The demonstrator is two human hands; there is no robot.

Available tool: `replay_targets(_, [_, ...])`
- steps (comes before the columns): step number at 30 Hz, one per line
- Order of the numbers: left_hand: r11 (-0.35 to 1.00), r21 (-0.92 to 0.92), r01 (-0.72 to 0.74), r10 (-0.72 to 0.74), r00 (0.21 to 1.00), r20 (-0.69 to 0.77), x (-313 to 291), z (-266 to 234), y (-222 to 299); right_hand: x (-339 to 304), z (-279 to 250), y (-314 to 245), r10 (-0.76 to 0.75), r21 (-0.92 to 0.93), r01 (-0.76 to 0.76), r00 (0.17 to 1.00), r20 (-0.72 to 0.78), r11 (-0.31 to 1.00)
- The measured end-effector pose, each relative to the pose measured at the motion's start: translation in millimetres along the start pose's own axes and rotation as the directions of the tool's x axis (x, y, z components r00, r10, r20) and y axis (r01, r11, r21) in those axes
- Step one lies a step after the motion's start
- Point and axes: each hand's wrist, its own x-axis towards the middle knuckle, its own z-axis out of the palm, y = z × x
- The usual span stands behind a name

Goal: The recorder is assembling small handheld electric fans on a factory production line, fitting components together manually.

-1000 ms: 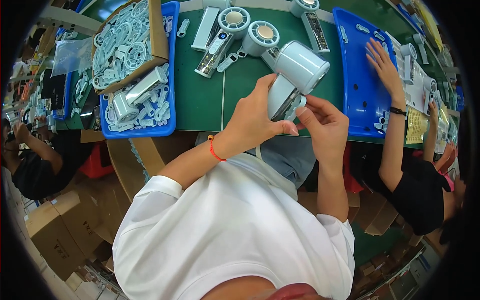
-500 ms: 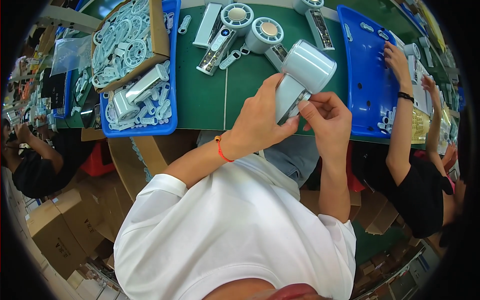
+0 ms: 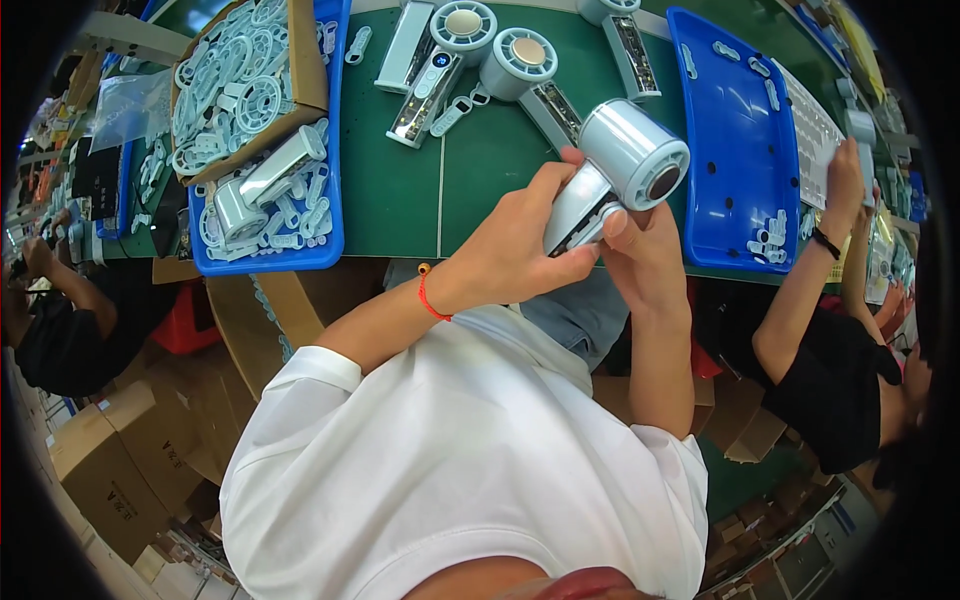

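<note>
A pale blue-grey handheld fan (image 3: pixel 622 140) is tilted in front of me, its round head up and right, a dark disc on the head's end. My left hand (image 3: pixel 510 250) is wrapped round the handle. My right hand (image 3: pixel 645 258) has its thumb against a small pale oval piece at the top of the handle's open front; its other fingers go behind the fan, partly hidden. Beyond lie more fans, among them a fan with a lit display (image 3: pixel 437 62), a fan with a bare circuit handle (image 3: pixel 525 62) and another fan (image 3: pixel 628 58). A small pale cover (image 3: pixel 452 117) rests beside them.
At left, a blue tray (image 3: pixel 335 235) holds loose pale parts, a fan and a cardboard box (image 3: pixel 312 60) of rings and covers. A blue tray (image 3: pixel 735 180) with a few small parts stands at right. Beside it a co-worker's hand (image 3: pixel 845 185) is at work on the green table (image 3: pixel 390 190).
The fan has turned in my hands, and its head's end with the dark disc now shows. My right fingers have moved behind it. The co-worker's hand has left the right tray.
</note>
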Motion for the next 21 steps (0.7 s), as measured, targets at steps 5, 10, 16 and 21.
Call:
replay_targets(5, [0.997,0.061,-0.05,0.05,0.999,-0.008,1,-3,3,2,0,3,0.014,0.059,-0.015,1.0,0.019,0.998])
replay_targets(10, [0.999,-0.029,0.025,-0.025,1.0,-0.015,3,-2,-2,1,6,13,0.016,0.048,-0.012,0.996,-0.084,0.999])
replay_targets(16, [0.943,0.217,-0.253,0.265,0.964,-0.028,-4,0,-1,-3,18,10,-0.273,-0.389,0.234,0.961,-0.046,0.891])
replay_targets(21, [0.948,0.205,-0.245,0.3,0.904,-0.305,-29,-16,-29,3,-18,46,-0.482,-0.453,0.475,0.87,0.109,0.755])
